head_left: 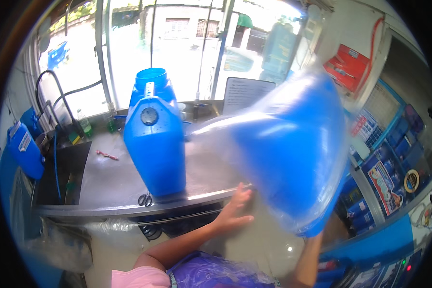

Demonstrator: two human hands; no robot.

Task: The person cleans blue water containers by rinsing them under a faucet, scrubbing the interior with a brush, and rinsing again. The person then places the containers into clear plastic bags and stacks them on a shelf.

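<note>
One steel counter (pixel 110 180) with blue jerrycan (pixel 154 144), beneath bright windows (pixel 177 43).

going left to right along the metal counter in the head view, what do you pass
Sink → small pink thing → scissors → upright blue jerrycan → left hand → big blue container in clear plastic.

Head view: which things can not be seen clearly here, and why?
- Right hand: hidden in the head view behind the blue container in a clear bag, which is itself motion-blurred.
- Left hand: what its fingertips touch at the steel counter edge is unclear.
- Scissors: too small for detail.
- Sink: its contents are dark and bent by the fisheye rim.
</note>
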